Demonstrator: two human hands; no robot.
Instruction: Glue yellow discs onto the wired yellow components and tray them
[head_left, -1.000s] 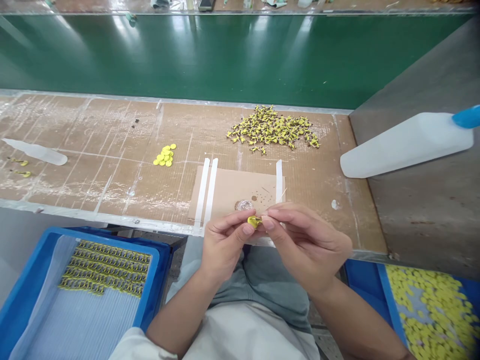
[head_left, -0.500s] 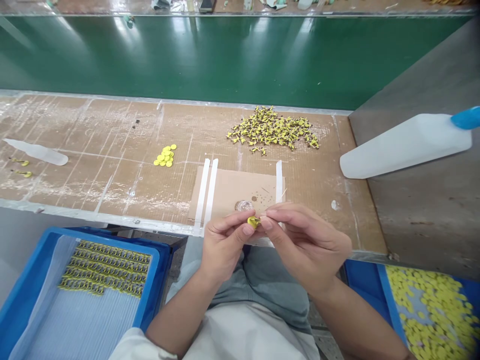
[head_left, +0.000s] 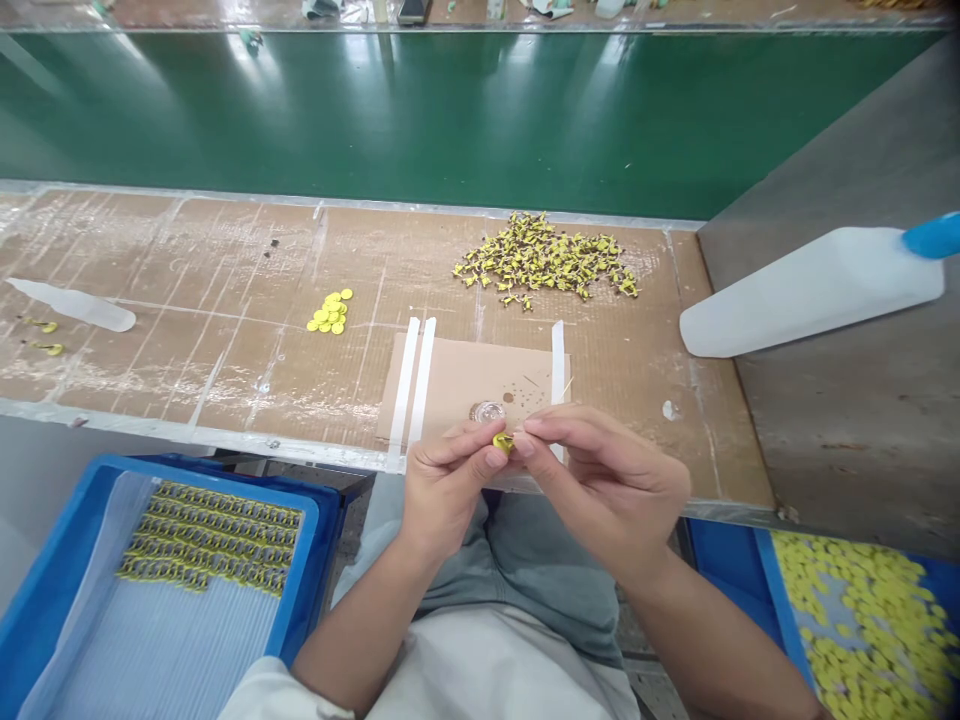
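Observation:
A small yellow piece (head_left: 502,441) is pinched between the thumb and forefinger of my left hand (head_left: 448,488). My right hand (head_left: 611,485) is closed at the right side of that piece, its fingertips touching or nearly touching it. A thin stick (head_left: 566,388) pokes up from between my right fingers. Behind the hands lies a cardboard sheet (head_left: 469,372) with white tape strips, and on it a small clear round dish (head_left: 489,412). The exact contact at the fingertips is too small to make out.
A heap of yellow-and-dark pieces (head_left: 547,255) and yellow discs (head_left: 330,312) lie on the bench. A white bottle (head_left: 810,290) leans at right. Blue trays (head_left: 311,530) flank my lap; a clear dropper (head_left: 75,303) lies far left.
My right hand has shifted slightly left and toward the yellow piece. The yellow piece has turned a little in my left fingers, which stay nearly in place.

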